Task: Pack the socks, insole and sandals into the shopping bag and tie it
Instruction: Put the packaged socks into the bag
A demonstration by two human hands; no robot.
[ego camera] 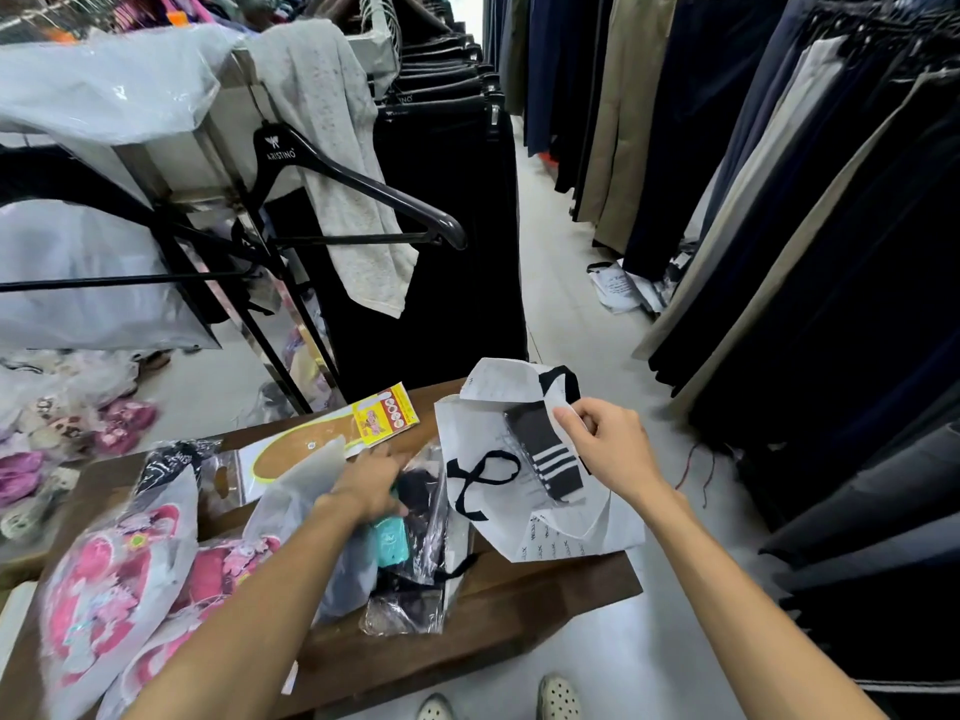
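Pink sandals (111, 569) in clear wrap, near left on wooden counter (519, 610). Insole (306, 449) in packet, farther back, centre-left. Left hand (371, 483) closed on packaged dark socks (415, 517), counter centre. White shopping bag (524, 511) right, mouth open, striped sock pack (545, 449) inside. Right hand (610, 446) pinches bag's rim.

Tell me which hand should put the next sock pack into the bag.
Left. The left hand already rests on the wrapped sock packs beside the insole, while the right hand pinches the shopping bag rim, holding its mouth open, so it looks better kept there.
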